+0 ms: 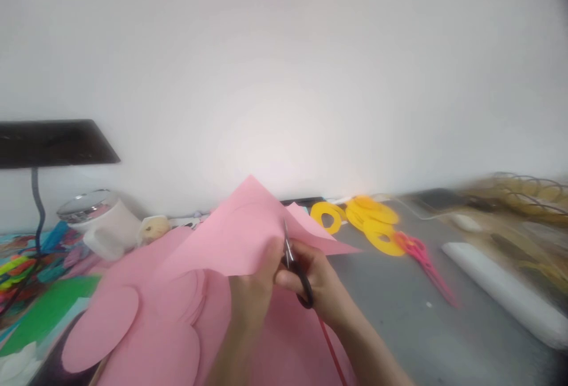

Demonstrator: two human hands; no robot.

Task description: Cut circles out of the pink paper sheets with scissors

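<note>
My left hand [261, 273] pinches the lower edge of a pink paper sheet [239, 232], which stands up in front of me. In my right hand [315, 273] is a pair of scissors [303, 282] with black handles, its fingers through the loops. The metal blades point up and away, against the pink paper between its main part and a flap on the right. Pink paper circles [102, 327] lie below and left of my hands, over more pink paper. A narrow red strip [332, 350] shows beneath my right forearm.
Yellow paper rings [328, 217] and pink scissors [428, 267] lie on the grey table [381, 309] to the right. Farther right is a white roll [506, 291]. On the left are a white mug [110, 229], green paper [57, 309] and bright coloured pieces [18, 270].
</note>
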